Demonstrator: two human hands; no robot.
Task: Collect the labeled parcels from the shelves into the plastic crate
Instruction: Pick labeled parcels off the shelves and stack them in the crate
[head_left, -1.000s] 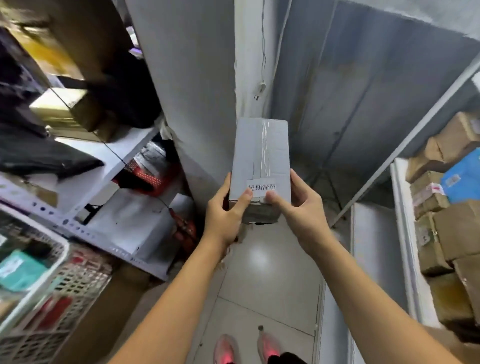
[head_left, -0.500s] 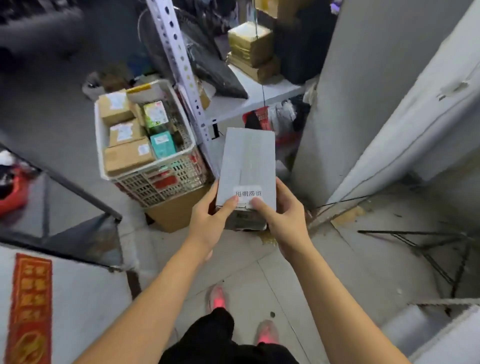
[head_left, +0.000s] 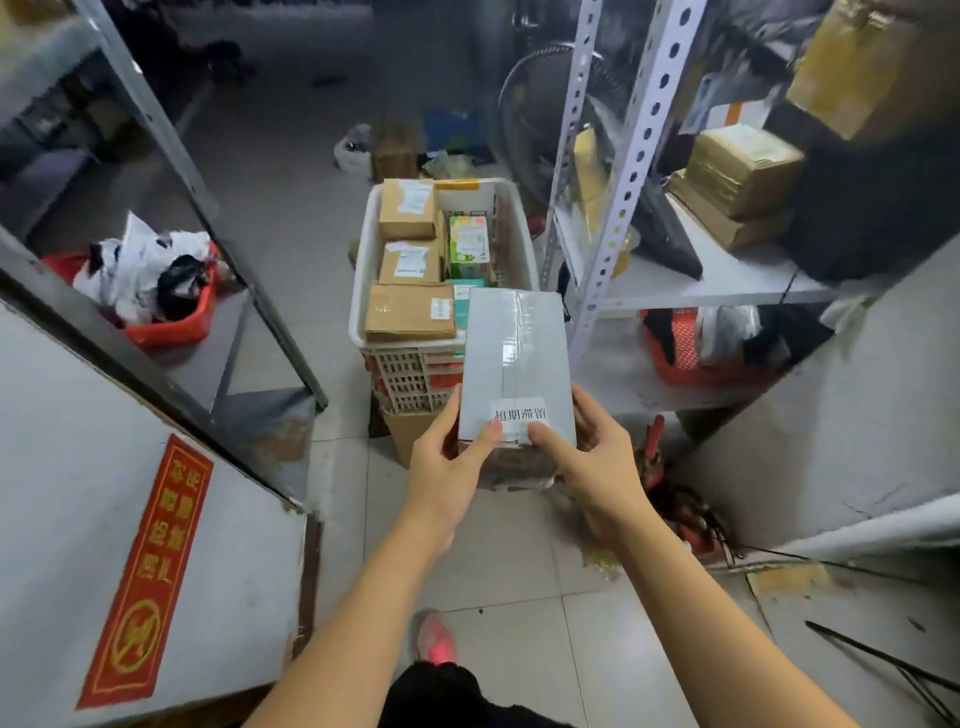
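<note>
A grey taped parcel with a white label near its close end is held level in front of me. My left hand grips its near left corner, thumb on the label. My right hand grips the near right corner, thumb on top. Just beyond it stands the white plastic crate on a cardboard box, holding several brown labeled parcels and green cartons. The parcel's far end overlaps the crate's near right corner in view.
A perforated white shelf post and shelf with stacked brown parcels stand right of the crate. A dark metal rack with a red bin stands left. A fan is behind. Red items and cables lie on the tiled floor at right.
My view has swung left from the wall and shelves to face the crate. The crate now sits centred and closer, straight beyond the parcel, which both hands still hold.
</note>
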